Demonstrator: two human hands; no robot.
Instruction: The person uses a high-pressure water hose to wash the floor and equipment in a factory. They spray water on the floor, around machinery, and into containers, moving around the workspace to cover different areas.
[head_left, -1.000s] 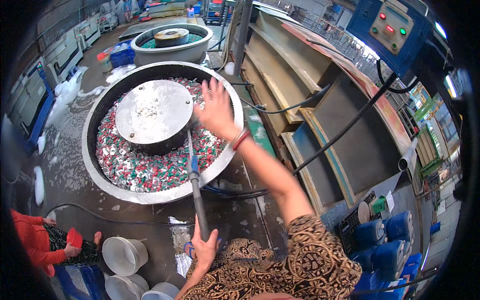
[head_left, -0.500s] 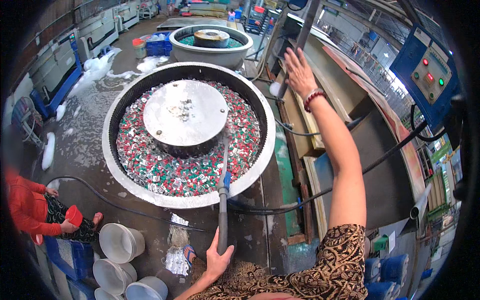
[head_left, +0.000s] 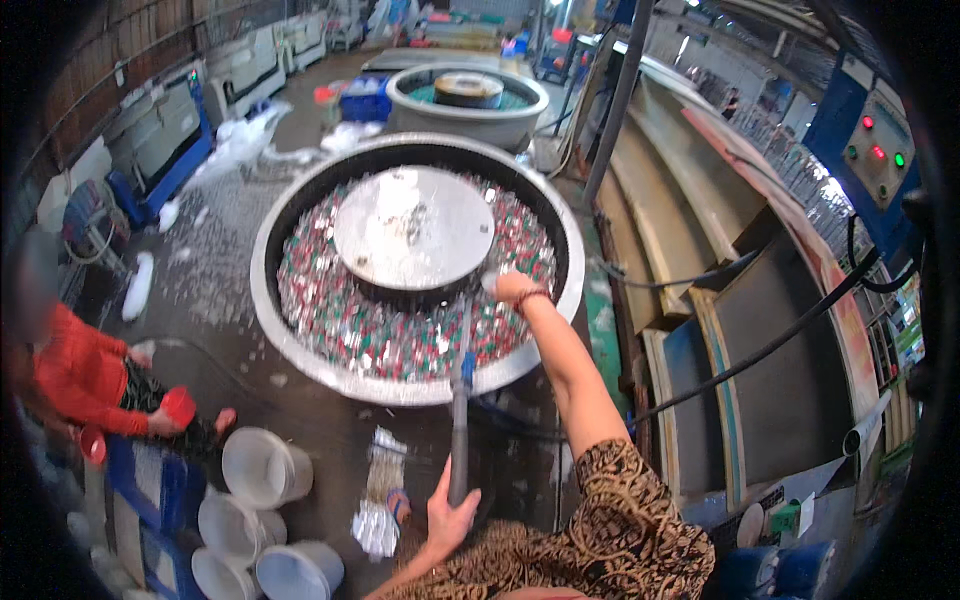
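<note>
My left hand (head_left: 452,517) is closed round the grey handle of a water wand (head_left: 459,440). The wand has a blue fitting partway up, and its thin metal tube reaches over the rim of a large round tub (head_left: 330,366). Small red, green and clear pieces (head_left: 330,325) fill the tub around a raised metal disc (head_left: 414,228). Over the tub's right side, my right hand (head_left: 515,288) is closed on a small whitish rounded object (head_left: 490,281), beside the disc. Blur hides that object's exact kind.
At left sits a person in red (head_left: 85,365) holding a red container (head_left: 178,407). White buckets (head_left: 267,468) stand at lower left. A second tub (head_left: 520,105) is behind. Wooden troughs (head_left: 660,240), a black hose (head_left: 770,333) and a blue control box (head_left: 866,140) are on the right.
My right hand has come down and left from beside the pole, and it now holds the whitish object over the tub. My left hand keeps the wand. The view has shifted.
</note>
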